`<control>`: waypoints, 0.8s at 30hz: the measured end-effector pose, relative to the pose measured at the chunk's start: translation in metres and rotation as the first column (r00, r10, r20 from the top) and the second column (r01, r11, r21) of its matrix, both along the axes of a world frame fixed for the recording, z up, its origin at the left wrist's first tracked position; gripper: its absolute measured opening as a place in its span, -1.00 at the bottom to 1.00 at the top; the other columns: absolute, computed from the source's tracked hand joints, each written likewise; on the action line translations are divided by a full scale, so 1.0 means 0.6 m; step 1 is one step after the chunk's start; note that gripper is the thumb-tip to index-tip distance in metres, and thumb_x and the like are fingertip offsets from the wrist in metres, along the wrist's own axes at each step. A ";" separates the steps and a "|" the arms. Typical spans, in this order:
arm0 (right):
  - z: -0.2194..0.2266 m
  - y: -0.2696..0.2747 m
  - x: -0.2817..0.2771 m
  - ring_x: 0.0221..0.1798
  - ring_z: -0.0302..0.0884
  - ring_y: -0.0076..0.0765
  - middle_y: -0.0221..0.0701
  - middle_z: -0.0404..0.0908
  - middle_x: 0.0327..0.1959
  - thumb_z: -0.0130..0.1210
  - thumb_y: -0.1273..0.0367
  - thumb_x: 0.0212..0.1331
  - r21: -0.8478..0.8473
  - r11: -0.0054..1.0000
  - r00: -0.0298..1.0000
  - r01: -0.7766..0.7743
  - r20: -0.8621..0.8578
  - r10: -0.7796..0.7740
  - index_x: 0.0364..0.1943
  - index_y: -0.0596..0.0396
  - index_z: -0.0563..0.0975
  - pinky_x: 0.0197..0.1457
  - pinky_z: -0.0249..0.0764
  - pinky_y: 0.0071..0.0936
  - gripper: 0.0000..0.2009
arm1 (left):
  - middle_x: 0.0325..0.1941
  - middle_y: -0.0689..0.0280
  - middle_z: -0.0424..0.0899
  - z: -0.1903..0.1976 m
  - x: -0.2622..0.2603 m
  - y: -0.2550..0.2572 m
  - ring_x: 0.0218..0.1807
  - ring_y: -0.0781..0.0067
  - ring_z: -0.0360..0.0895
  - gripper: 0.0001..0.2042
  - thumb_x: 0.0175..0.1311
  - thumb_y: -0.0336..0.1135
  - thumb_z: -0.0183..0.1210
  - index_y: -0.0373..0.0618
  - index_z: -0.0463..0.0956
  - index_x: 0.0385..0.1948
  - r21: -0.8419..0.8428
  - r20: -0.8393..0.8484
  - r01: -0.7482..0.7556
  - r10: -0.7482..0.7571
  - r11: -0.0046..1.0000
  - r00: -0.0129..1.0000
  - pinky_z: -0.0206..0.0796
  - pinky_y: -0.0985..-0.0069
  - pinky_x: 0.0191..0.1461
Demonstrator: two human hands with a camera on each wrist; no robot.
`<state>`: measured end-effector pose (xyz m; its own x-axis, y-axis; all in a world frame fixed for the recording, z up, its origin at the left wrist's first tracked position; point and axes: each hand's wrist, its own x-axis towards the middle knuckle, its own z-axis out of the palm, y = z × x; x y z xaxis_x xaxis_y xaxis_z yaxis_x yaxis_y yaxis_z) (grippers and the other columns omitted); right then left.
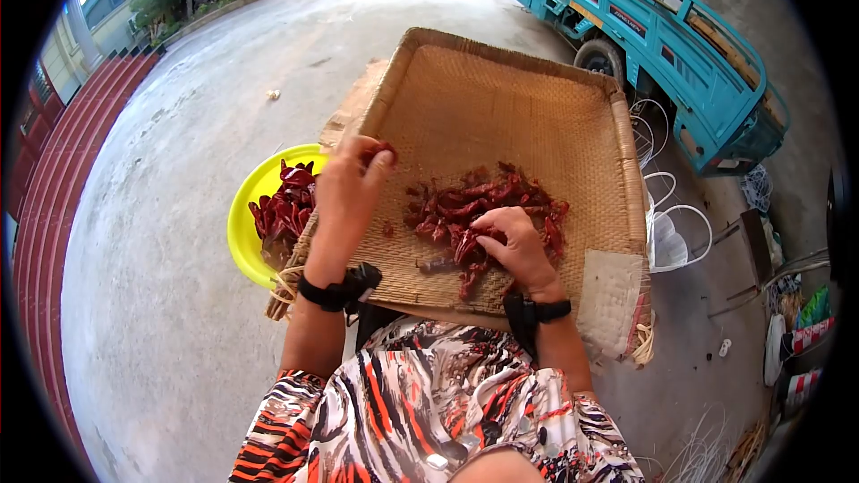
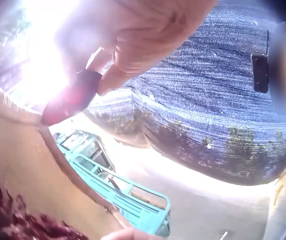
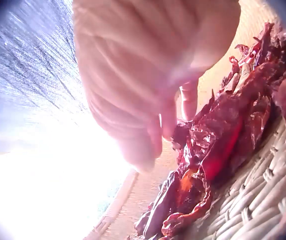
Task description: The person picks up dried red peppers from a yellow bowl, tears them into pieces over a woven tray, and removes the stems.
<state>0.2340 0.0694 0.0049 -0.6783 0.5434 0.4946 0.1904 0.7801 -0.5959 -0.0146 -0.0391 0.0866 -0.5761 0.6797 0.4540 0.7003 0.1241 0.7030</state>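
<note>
A heap of dried red chilies [image 1: 483, 201] lies in a shallow woven tray [image 1: 501, 94] over the person's lap. The left hand [image 1: 352, 188] is raised over the tray's left edge. Its thumb and fingertips pinch one dark red dried chili [image 2: 73, 97], plain in the left wrist view and mostly hidden behind the fingers in the head view. Down at the near side of the heap, the right hand [image 1: 519, 249] pinches a wrinkled chili [image 3: 183, 134] among the others. Left of the tray stands a yellow basin [image 1: 240, 233] with glossier red chilies [image 1: 286, 206] inside.
A light patch [image 1: 610, 300] covers the tray's near right corner. Beyond it, a blue cargo tricycle [image 1: 653, 45] is parked on the concrete. White wire loops [image 1: 684, 237] and a chair [image 1: 752, 255] stand at the right. Red steps [image 1: 72, 179] run along the left.
</note>
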 end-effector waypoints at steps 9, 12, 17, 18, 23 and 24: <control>-0.017 -0.009 -0.010 0.23 0.34 -0.22 -0.48 0.60 0.00 0.26 0.47 -0.04 0.215 0.973 0.974 -0.087 0.225 0.037 -0.18 -0.17 0.67 0.33 0.21 -0.24 -0.71 | -0.11 0.08 0.62 -0.003 -0.114 -0.071 -0.07 0.03 0.60 -0.68 0.20 -0.16 0.26 -0.10 0.55 -0.09 -0.186 -0.362 -0.516 0.429 0.836 0.827 0.43 0.20 -0.06; -0.005 -0.014 -0.014 0.17 0.40 -0.20 -0.46 0.60 -0.04 0.25 0.48 0.01 0.146 0.989 0.994 0.021 0.107 -0.037 -0.21 -0.13 0.68 0.29 0.25 -0.26 -0.76 | -0.09 0.07 0.61 -0.026 -0.112 -0.054 -0.04 0.04 0.59 -0.64 0.18 -0.13 0.27 -0.10 0.55 -0.06 -0.196 -0.254 -0.274 0.222 0.941 0.941 0.43 0.20 -0.03; 0.011 -0.019 -0.018 0.01 0.51 -0.43 -0.45 0.62 -0.14 0.16 0.53 0.22 -0.427 0.902 0.968 -0.065 -0.248 -0.047 -0.12 0.07 0.57 0.13 0.41 -0.47 -0.83 | -0.10 0.11 0.65 -0.036 0.008 -0.002 -0.07 0.16 0.63 -0.69 0.23 -0.16 0.26 -0.12 0.58 -0.08 -0.314 0.021 0.387 -0.401 0.867 0.916 0.46 0.32 0.00; 0.011 -0.022 -0.018 -0.01 0.52 -0.48 -0.45 0.63 -0.16 0.13 0.54 0.26 -0.597 0.790 0.938 -0.138 -0.335 -0.089 -0.10 0.11 0.54 0.11 0.42 -0.53 -0.84 | -0.27 0.20 0.66 -0.050 0.031 0.010 -0.23 0.44 0.60 -0.68 0.23 -0.27 0.28 -0.27 0.54 -0.06 -0.298 0.046 0.500 -0.511 0.813 0.859 0.46 0.48 -0.17; 0.013 -0.023 -0.020 -0.01 0.48 -0.57 -0.46 0.57 -0.08 0.08 0.55 0.31 -0.611 0.692 0.849 -0.384 -0.529 0.003 -0.11 0.11 0.50 0.08 0.44 -0.60 -0.88 | -0.37 0.21 0.66 -0.081 0.095 0.036 -0.32 0.49 0.58 -0.73 0.25 -0.32 0.26 -0.26 0.55 -0.10 -0.197 0.271 0.675 -0.622 0.711 0.734 0.43 0.49 -0.25; 0.009 -0.021 -0.019 0.01 0.47 -0.57 -0.46 0.56 -0.07 0.07 0.55 0.32 -0.605 0.690 0.847 -0.397 -0.531 0.022 -0.11 0.12 0.50 0.09 0.44 -0.60 -0.88 | -0.38 0.21 0.66 -0.084 0.096 0.038 -0.33 0.51 0.58 -0.75 0.25 -0.32 0.25 -0.26 0.54 -0.11 -0.156 0.253 0.692 -0.649 0.705 0.718 0.42 0.49 -0.26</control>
<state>0.2224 0.0568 0.0105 -0.6159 0.7180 0.3244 -0.3590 0.1108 -0.9267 0.0428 -0.0162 0.0359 0.0216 0.9831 0.1817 0.5344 -0.1650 0.8290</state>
